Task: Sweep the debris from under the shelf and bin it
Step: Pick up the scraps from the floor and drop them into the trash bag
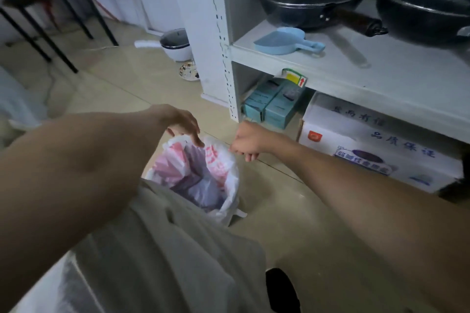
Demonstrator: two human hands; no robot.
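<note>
A small bin lined with a white plastic bag with red print [223,173] stands on the floor in front of the white shelf [356,71]. My left hand [181,124] pinches the bag's rim on the left side. My right hand [248,142] is closed on the bag's rim on the right side. Both hands hold the rim apart over the bin. Dark contents show inside the bag. No broom or dustpan is in view, and I cannot make out any debris on the floor.
The shelf holds two dark woks [312,2] and a blue scoop [287,40]. Under it sit teal boxes [269,104] and a white carton [368,150]. A rice cooker [175,44] and a black-legged table [50,7] stand further back. My knee fills the foreground.
</note>
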